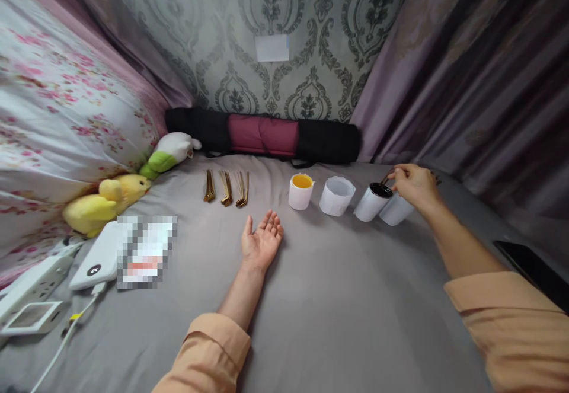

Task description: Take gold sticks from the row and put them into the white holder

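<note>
My left hand (261,241) lies palm up on the grey sheet (338,298), fingers spread, holding nothing. My right hand (413,184) pinches a thin dark utensil that dips into a white cup with dark contents (372,201). Just under that hand leans another white cup (395,210). To the left stand a white cup with a pale inside (336,195) and a white cup with yellow inside (301,191). Three sets of gold utensils (226,188) lie in a row farther left, beyond my left hand.
A black and maroon roll (267,134) lies along the patterned wall. Yellow and green plush toys (106,200) sit at the left by a floral pillow. A white power bank (101,256), a power strip and cables are at the lower left. A dark phone (533,271) lies at the right.
</note>
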### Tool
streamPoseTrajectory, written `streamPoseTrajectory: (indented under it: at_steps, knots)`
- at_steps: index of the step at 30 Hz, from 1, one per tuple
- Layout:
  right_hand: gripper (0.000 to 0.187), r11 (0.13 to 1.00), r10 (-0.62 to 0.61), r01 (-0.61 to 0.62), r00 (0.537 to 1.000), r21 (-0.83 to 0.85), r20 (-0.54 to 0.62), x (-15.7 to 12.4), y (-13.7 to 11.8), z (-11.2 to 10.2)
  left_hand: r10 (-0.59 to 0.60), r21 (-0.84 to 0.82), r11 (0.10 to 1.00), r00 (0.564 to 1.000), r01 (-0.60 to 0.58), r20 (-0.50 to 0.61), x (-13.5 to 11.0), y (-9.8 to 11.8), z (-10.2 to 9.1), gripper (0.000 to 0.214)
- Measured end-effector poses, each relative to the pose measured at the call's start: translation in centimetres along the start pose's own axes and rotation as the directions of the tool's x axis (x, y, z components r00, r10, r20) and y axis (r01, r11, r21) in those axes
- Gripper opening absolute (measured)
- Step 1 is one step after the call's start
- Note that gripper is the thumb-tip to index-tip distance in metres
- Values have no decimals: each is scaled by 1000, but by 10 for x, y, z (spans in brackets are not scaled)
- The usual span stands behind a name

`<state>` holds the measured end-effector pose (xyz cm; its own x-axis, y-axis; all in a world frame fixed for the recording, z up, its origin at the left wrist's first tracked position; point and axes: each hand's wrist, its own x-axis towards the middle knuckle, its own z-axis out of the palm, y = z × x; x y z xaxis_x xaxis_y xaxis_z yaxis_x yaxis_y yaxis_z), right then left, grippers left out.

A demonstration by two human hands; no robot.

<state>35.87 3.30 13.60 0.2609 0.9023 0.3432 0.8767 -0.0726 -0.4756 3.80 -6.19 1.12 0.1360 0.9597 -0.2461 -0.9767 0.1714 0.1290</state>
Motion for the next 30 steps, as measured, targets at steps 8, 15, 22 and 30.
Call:
streamPoseTrajectory:
  at_steps: [8,15,22,30]
  knots:
    - [25,1000,16,-13,996,23,-91,-8,-8,-5,2,23,1000,1000,-2,-12,0,0,1,37]
    - [23,983,-32,63,983,171,-179,-26,-15,1,3,35,999,1000,-2,-13,-1,0,2,36]
    - [30,936,-68,77,997,343,-40,-61,-28,25,6,62,998,1000,-5,-15,-1,-1,2,32]
    - [31,871,-134,13,968,491,212,-111,-51,72,62,162,985,996,-51,-62,4,-5,-1,21]
